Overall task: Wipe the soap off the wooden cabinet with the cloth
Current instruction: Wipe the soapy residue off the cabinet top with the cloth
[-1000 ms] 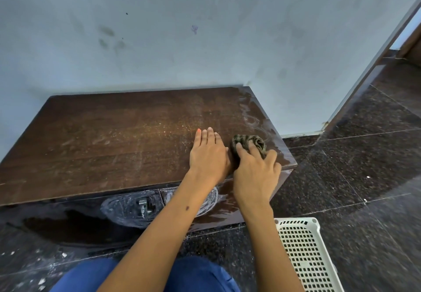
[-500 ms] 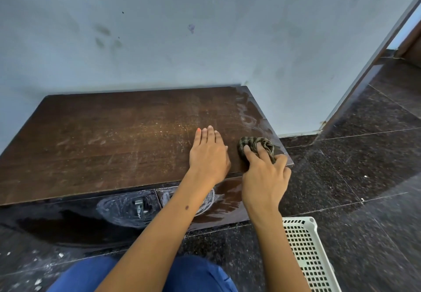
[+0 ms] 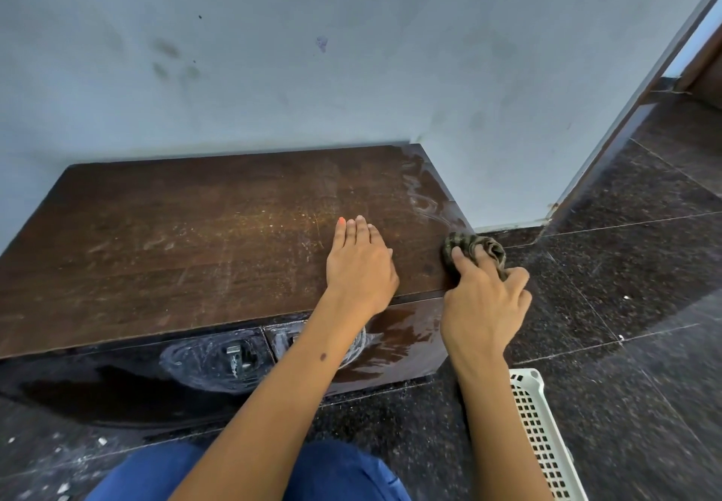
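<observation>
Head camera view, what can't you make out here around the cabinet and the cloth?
- Right door handle on the cabinet front: hidden by the left hand's forearm.
- Underside of the cloth and the soap beneath it: covered by the cloth and right hand.
- White basket: cut off by the bottom edge.

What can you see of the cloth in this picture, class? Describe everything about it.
The cloth is a small, dark, olive-grey rag with a mottled pattern, bunched into a crumpled wad. It sits at the right edge of the wooden cabinet top, near the front corner, partly overhanging the edge. The right hand grips it from the near side, fingers curled over it. Soapy smears lie just behind it.
</observation>
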